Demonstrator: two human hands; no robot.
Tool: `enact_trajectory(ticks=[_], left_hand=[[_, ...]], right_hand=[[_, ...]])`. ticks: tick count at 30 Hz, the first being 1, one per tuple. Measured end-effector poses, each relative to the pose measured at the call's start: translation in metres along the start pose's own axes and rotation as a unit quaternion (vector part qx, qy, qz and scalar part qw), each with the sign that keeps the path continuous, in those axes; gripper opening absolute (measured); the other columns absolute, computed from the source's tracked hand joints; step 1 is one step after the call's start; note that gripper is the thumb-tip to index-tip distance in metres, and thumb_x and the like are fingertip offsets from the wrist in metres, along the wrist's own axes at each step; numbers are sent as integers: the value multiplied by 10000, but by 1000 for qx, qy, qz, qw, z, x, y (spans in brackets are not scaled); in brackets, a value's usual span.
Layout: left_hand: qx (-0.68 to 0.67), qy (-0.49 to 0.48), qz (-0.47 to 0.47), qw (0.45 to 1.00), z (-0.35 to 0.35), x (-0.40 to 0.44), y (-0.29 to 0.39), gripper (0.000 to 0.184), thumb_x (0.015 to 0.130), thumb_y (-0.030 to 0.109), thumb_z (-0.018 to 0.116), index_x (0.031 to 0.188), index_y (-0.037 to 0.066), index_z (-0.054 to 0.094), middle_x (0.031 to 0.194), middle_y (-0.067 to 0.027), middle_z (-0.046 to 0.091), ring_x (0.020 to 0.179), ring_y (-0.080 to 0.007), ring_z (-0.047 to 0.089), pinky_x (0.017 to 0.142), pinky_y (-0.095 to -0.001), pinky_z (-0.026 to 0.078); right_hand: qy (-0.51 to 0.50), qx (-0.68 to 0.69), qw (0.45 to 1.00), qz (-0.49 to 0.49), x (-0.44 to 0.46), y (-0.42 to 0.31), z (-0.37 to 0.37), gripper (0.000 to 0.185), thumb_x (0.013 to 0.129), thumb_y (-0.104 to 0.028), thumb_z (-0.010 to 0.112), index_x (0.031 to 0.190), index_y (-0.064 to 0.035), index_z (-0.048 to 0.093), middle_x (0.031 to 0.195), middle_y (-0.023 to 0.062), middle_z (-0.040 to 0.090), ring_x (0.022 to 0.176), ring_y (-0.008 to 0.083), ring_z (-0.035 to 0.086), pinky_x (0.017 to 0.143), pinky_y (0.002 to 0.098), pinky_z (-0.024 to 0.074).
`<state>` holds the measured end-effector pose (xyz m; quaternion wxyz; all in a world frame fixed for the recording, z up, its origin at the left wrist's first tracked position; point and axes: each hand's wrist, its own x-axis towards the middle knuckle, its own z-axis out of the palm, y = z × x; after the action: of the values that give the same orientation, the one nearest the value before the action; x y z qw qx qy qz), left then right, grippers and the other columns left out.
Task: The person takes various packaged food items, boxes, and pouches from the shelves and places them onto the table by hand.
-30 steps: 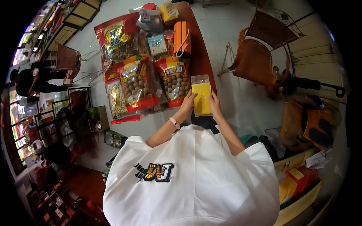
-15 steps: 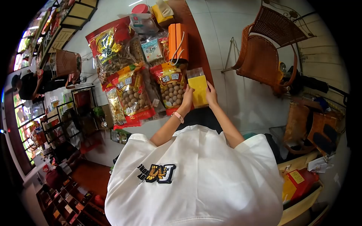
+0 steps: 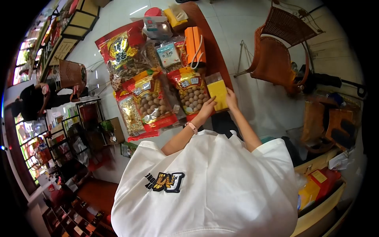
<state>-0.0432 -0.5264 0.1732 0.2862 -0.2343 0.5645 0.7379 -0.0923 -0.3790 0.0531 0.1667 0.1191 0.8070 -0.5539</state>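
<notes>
A flat yellow packet (image 3: 217,93) with a clear plastic top end lies at the near right part of the table, between my hands. My left hand (image 3: 207,109) grips its lower left edge, fingers resting on the front. Along the right edge, my right hand (image 3: 231,101) is closed on the same packet. Just left of it lies a red and gold bag of round brown longans (image 3: 192,93). A second longan bag (image 3: 152,100) is farther left, beside a bag of pale pieces (image 3: 131,116). Beyond the packet stands an orange box with white rope handles (image 3: 194,45).
A large red bag of dried mushrooms (image 3: 120,49), a pale blue packet (image 3: 169,54), a red-lidded jar (image 3: 153,12) and a yellow tissue box (image 3: 175,17) crowd the wooden table (image 3: 217,55). A wicker chair (image 3: 272,59) stands right. Another person (image 3: 33,100) is at far left.
The view has shifted, so the table and its goods appear farther right and slightly lower. Both hands stay on the yellow packet; my left fingers now lie more over its lower left front.
</notes>
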Motion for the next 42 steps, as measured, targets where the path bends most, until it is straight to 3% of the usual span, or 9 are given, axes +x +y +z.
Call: enact_trajectory(ticks=[8, 12, 13, 21, 25, 30, 34, 40, 42], left_hand=[[105, -81, 31, 991, -66, -67, 10, 374, 847, 177, 424, 1176, 2, 462, 1091, -79, 530, 1011, -139, 464, 868, -232, 341], [115, -91, 17, 989, -96, -78, -10, 371, 844, 177, 426, 1172, 9, 467, 1085, -73, 528, 1016, -134, 458, 875, -232, 333], [120, -105, -6, 987, -101, -77, -18, 366, 845, 172, 423, 1167, 4, 469, 1089, -72, 528, 1020, -135, 456, 882, -234, 326], [214, -238, -52, 946, -82, -112, -30, 327, 831, 193, 446, 1114, 50, 527, 1080, -45, 526, 1025, -129, 439, 871, -246, 314], [249, -277, -67, 926, -53, -116, -45, 316, 834, 249, 444, 1081, 85, 552, 1055, -26, 542, 1013, -134, 448, 860, -266, 311], [342, -367, -89, 860, 5, -131, -86, 445, 843, 333, 398, 1201, 72, 446, 1234, -115, 431, 1182, -258, 342, 971, -378, 255], [385, -436, -100, 807, 60, -174, -118, 373, 825, 265, 412, 1141, 97, 512, 1146, -59, 504, 1101, -203, 421, 931, -330, 306], [448, -587, -97, 667, 124, -237, -170, 379, 841, 296, 419, 1129, 65, 500, 1139, -68, 515, 1078, -172, 444, 913, -305, 318], [483, -570, -127, 652, 132, -254, -200, 333, 848, 283, 419, 1067, 59, 532, 1071, -40, 556, 1008, -140, 484, 884, -290, 339]], right_hand=[[239, -74, 968, 31, -72, -42, 16, 385, 789, -107, 491, 1163, -22, 457, 1164, 196, 468, 1105, 344, 403, 913, 403, 324], [357, -136, 924, 20, -123, -34, 46, 318, 753, -96, 526, 1067, -49, 514, 1051, 170, 508, 990, 331, 449, 886, 415, 329], [371, -106, 922, -28, -136, -25, 51, 300, 742, -95, 532, 1041, -69, 531, 1018, 159, 515, 974, 323, 452, 875, 407, 335], [500, 103, 854, 97, -275, -18, 48, 291, 725, -27, 516, 1009, -83, 551, 1039, 129, 546, 944, 289, 502, 832, 333, 380], [575, 85, 809, 93, -342, 20, 35, 276, 759, -20, 475, 1022, -55, 551, 1078, 114, 527, 1011, 256, 475, 881, 311, 340], [679, 153, 701, 158, -431, 53, 22, 253, 745, -17, 497, 985, -70, 559, 1052, 118, 515, 986, 275, 476, 842, 329, 362], [776, 119, 611, 102, -511, 97, 35, 226, 743, -10, 488, 954, -37, 565, 893, 98, 565, 749, 194, 476, 677, 297, 384], [833, 164, 490, 196, -599, 143, 85, 216, 775, -19, 452, 974, 2, 533, 895, 70, 544, 810, 160, 507, 748, 239, 386], [844, 265, 441, 155, -620, 158, 101, 220, 746, 11, 429, 934, 1, 544, 830, 54, 521, 720, 126, 486, 666, 226, 394]])
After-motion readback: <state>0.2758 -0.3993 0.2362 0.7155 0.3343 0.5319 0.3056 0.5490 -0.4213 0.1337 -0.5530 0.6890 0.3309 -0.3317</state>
